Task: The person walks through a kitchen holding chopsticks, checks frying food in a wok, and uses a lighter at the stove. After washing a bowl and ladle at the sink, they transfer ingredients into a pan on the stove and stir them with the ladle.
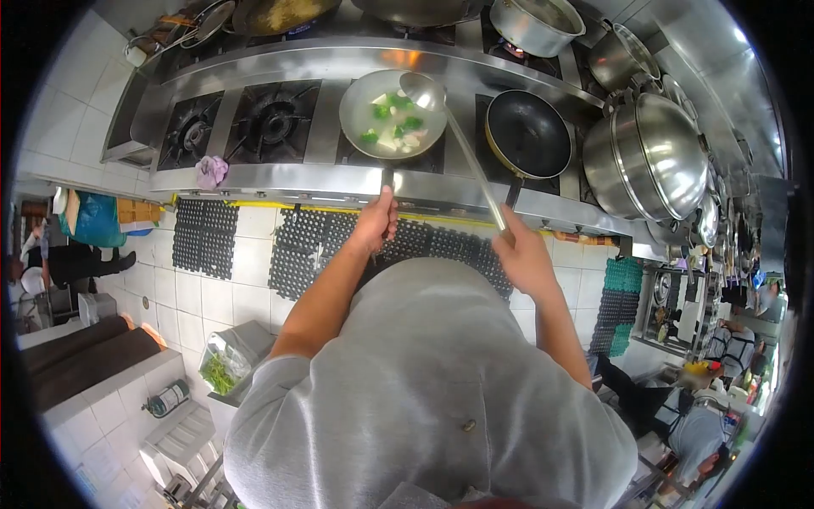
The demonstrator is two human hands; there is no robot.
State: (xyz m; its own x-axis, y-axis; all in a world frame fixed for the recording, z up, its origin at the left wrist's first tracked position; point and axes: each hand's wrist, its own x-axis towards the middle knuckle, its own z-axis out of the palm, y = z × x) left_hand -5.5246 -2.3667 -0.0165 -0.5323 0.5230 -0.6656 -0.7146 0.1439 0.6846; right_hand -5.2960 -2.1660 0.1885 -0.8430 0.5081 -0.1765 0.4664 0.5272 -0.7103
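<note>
My left hand is wrapped round the dark handle of a frying pan on the stove. Broccoli florets and pale pieces lie in cloudy liquid inside it. My right hand grips the end of a long-handled ladle. The ladle's bowl is over the pan's upper right part; I cannot tell whether it touches the food. To the right, a black frying pan sits on another burner, with its handle pointing towards my right hand.
Two bare burners and a crumpled purple cloth are at the left. A large domed steel pot stands at the right. Behind, a steel pot sits over a flame. Other people are at the lower right.
</note>
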